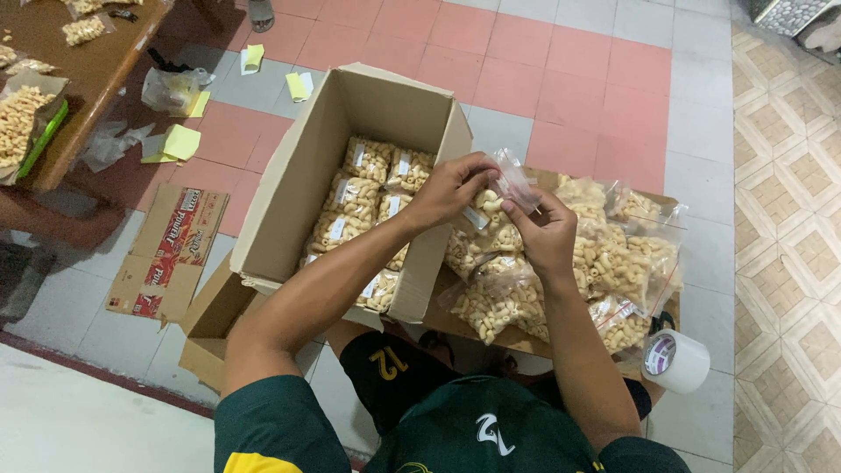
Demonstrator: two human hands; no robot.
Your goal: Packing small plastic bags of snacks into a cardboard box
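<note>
Left hand (448, 188) and right hand (543, 232) pinching snack bag (491, 223), seemingly upright, clear top (512, 180) pointing up-right, above open box (350, 188)

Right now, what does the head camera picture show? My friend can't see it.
A person's left hand and right hand hold up a small clear bag of pale curly snacks. Below sits an open cardboard box with more such bags, a loose pile of bags and a tape roll.
</note>
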